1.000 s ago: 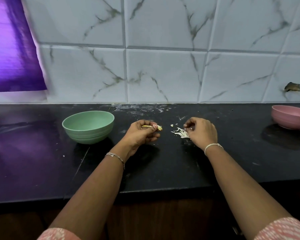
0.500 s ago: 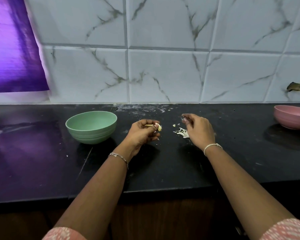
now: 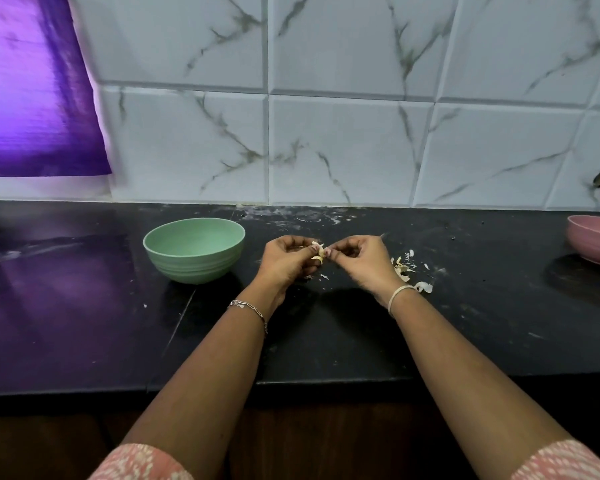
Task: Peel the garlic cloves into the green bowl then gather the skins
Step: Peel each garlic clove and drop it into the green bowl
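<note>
Black counter (image 3: 465, 327) fills the head view, backed by marbled tiles (image 3: 343, 150), and a purple sheet (image 3: 32, 98) is hung above and to the left of the green bowl (image 3: 194, 270). Just right of that bowl a clove (image 3: 317, 252) is held above the counter. It is gripped in the curled fingers of the left hand (image 3: 284, 263) and pinched at its outer end by the thumb and fingertips of the right hand (image 3: 361, 261), so both hands are closed on the one clove. Farther right of the green bowl, beyond the right hand, loose skins (image 3: 404, 270) are scattered on the counter, and a pink bowl (image 3: 593, 242) is set well apart at the far right edge. What lies inside the green bowl cannot be made out. The clove is judged to be light, small and firm, with a thin, dry, papery skin that tears easily and may cling. Once bared, it is likely to be smooth and a little slippery. It would best be held by its thick middle, and the skin taken at a lifted edge near the tip. The skins are judged to be almost weightless and easily blown about, so they would best be swept together flat against the counter and not picked up singly.
</note>
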The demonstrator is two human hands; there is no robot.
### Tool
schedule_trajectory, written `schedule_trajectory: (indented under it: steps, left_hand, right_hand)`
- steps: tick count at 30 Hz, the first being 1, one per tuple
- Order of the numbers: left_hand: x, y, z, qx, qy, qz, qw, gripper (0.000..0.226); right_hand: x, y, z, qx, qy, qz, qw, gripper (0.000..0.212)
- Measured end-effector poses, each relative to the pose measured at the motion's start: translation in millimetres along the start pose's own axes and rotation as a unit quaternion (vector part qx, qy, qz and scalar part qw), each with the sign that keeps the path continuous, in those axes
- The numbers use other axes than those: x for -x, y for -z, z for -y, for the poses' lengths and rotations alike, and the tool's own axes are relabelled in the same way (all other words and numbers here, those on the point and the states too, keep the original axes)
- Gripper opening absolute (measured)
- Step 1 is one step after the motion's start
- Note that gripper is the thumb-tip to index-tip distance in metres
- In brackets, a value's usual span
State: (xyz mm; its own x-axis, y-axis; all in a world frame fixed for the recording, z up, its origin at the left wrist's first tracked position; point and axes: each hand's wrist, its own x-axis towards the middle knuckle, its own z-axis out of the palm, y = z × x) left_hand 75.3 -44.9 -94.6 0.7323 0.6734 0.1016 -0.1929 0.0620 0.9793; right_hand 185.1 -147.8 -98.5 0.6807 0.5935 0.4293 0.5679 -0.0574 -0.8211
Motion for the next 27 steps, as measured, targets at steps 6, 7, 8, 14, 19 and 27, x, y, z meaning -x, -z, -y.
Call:
schedule_trajectory:
  steps: [6, 7, 8, 14, 19, 27]
  left_hand:
    - [2.8, -1.2, -2.3, -0.01, -0.005, -0.018, 1.0, 0.005]
    - [3.3, -1.9, -2.9, -0.011, -0.006, -0.021, 1.0, 0.007]
    - [3.9, -2.8, -3.5, -0.012, -0.007, -0.024, 1.0, 0.01]
    - [7.2, -5.1, -5.5, -0.031, -0.015, -0.029, 0.999, 0.017]
    - [8.3, -6.0, -4.3, -0.053, -0.009, -0.011, 0.998, 0.016]
    - [8.3, -2.7, -6.9, 0.004, 0.051, 0.083, 0.995, 0.014]
  right_hand:
    - [8.8, -3.6, 9.3, 0.205, 0.071, -0.028, 0.976, 0.004]
    - [11.1, -4.3, 12.4, 0.24, 0.086, -0.027, 0.967, 0.005]
    - [13.4, -4.6, 15.2, 0.267, 0.098, -0.026, 0.958, 0.006]
    - [18.4, -3.3, 20.9, 0.359, 0.132, -0.028, 0.923, 0.015]
    - [15.8, 3.9, 15.7, 0.376, 0.104, -0.073, 0.918, 0.016]
    - [7.4, 59.9, -5.3, 0.398, -0.002, -0.104, 0.912, 0.021]
